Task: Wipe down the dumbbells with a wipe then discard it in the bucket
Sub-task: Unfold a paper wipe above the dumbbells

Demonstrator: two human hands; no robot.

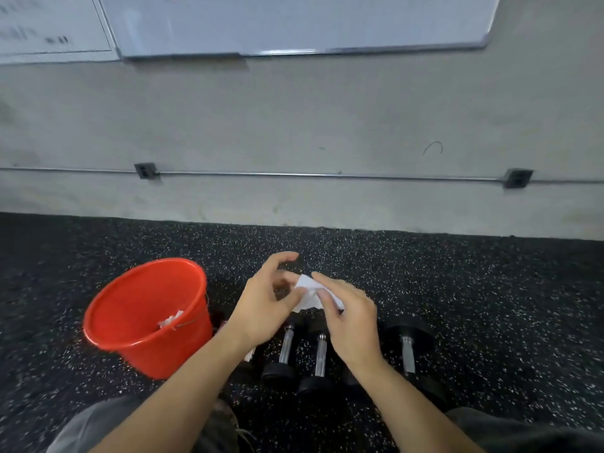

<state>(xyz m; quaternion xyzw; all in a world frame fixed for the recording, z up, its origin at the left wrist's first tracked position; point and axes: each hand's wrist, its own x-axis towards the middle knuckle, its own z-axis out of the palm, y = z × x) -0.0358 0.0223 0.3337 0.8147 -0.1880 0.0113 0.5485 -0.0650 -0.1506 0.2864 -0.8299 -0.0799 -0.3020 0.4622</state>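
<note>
Pinches wipe (pixel 305 284) mid-frame, left hand (pixel 264 305) at its left edge, right hand (pixel 349 318) curled over its right, above dumbbells (pixel 287 344).

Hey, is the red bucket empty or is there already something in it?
Not empty: crumpled white pieces, likely used wipes, lie at the bottom of the red bucket.

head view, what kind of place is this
Most likely a gym or workout room: black speckled rubber floor, chrome-handled dumbbells lying on it, and a whiteboard on the bare concrete wall.
</note>
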